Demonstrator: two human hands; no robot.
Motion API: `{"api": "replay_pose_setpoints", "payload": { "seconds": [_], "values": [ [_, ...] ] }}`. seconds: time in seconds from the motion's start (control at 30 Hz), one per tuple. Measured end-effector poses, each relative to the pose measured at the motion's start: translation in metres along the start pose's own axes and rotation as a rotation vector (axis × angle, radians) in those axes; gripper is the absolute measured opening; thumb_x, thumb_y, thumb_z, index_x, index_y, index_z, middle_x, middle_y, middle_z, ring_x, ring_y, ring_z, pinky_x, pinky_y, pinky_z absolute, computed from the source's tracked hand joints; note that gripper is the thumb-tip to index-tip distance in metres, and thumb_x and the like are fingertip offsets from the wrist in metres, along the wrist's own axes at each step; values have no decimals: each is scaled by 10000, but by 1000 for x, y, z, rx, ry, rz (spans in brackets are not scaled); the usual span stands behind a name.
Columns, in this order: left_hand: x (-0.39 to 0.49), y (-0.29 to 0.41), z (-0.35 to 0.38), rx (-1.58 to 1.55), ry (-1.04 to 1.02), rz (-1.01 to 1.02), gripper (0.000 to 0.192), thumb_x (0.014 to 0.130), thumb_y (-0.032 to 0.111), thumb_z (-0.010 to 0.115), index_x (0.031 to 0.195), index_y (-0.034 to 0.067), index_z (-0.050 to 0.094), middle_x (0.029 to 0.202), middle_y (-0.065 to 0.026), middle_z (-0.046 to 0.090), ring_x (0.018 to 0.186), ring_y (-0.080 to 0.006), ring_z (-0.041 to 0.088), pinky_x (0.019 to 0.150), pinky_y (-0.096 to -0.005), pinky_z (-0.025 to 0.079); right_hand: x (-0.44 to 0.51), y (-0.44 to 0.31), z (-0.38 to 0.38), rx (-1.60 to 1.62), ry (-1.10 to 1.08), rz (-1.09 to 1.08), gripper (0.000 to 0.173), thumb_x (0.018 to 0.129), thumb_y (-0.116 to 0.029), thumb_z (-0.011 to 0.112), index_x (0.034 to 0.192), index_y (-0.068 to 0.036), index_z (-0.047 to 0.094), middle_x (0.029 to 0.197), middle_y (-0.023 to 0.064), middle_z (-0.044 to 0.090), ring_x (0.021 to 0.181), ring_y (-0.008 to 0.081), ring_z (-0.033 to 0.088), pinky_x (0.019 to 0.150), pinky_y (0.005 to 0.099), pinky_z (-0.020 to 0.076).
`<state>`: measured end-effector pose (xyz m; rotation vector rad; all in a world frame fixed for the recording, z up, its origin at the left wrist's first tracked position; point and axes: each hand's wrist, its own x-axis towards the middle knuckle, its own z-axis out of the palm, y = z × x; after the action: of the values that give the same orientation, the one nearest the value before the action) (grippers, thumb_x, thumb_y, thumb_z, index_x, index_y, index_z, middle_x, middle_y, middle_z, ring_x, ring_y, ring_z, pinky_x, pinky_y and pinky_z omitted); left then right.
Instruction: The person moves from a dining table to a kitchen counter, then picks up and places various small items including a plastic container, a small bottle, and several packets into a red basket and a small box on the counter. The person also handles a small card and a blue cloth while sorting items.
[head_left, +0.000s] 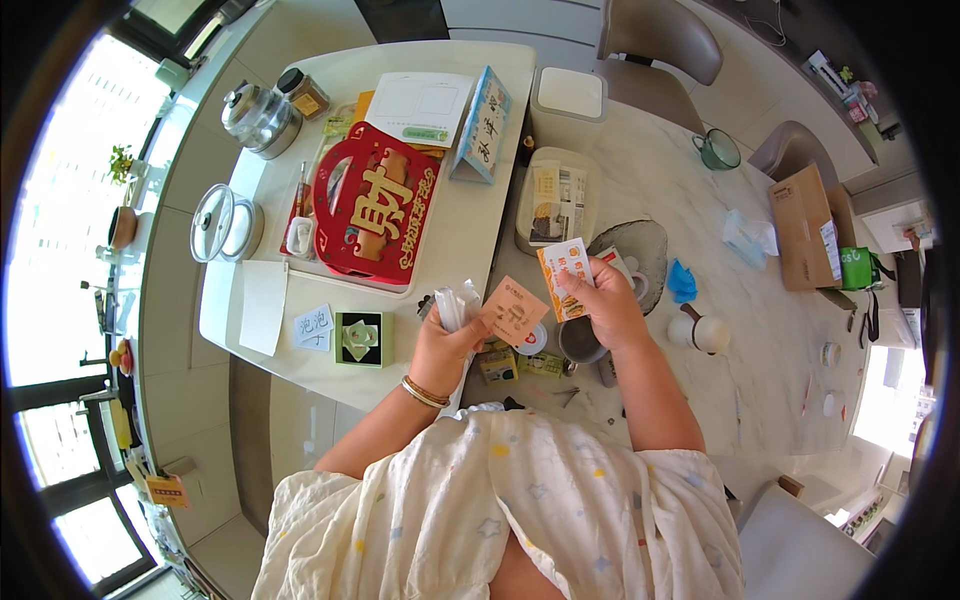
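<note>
My left hand pinches a salmon-coloured printed card at its corner, and also grips a bundle of clear plastic wrapping. A white and orange printed card is held between the thumb and fingers of my right hand. The two cards are close together but apart. Behind my right hand sits a smoky glass bowl with a roll of tape and other small things in it, partly hidden. Below the cards are a dark grey cup and small boxes.
On the left stand a red gift bag in a tray, a green box, a glass kettle and a blue tent card bearing writing. To the right are a white teapot, a green glass mug and a cardboard box.
</note>
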<state>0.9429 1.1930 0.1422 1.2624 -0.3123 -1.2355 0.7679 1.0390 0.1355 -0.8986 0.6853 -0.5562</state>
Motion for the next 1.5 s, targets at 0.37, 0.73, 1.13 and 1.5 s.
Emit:
{"api": "replay_pose_setpoints", "payload": {
  "seconds": [0.37, 0.73, 1.13, 1.5],
  "values": [
    [-10, 9, -13, -96, 108, 96, 178, 808, -7, 642, 924, 41, 516, 758, -43, 599, 617, -110, 544, 561, -249, 436, -9, -2, 7, 61, 29, 19, 192, 896, -139, 657, 1036, -9, 636, 997, 54, 687, 852, 91, 639, 767, 261, 504],
    [-13, 12, -15, -115, 126, 136, 135, 801, 21, 645, 891, 35, 545, 735, -34, 585, 610, -109, 531, 561, -247, 418, -14, 4, 1, 100, 15, 2, 197, 885, -132, 669, 1041, -18, 633, 997, 53, 686, 857, 96, 644, 774, 261, 505],
    [-17, 15, -14, -68, 115, 128, 116, 794, 50, 658, 865, 50, 566, 751, -23, 589, 640, -128, 533, 591, -263, 413, -19, 3, 9, 39, -2, -54, 180, 868, -53, 637, 1045, -31, 608, 983, 54, 668, 891, 108, 630, 798, 276, 507],
    [-16, 14, -6, -72, 104, 135, 139, 831, 76, 694, 857, 45, 560, 718, -15, 591, 604, -96, 528, 560, -240, 414, -26, -2, 12, -94, -280, 155, 145, 946, -161, 553, 971, -19, 576, 729, 4, 583, 531, 51, 468, 498, 195, 376]
  ]
}}
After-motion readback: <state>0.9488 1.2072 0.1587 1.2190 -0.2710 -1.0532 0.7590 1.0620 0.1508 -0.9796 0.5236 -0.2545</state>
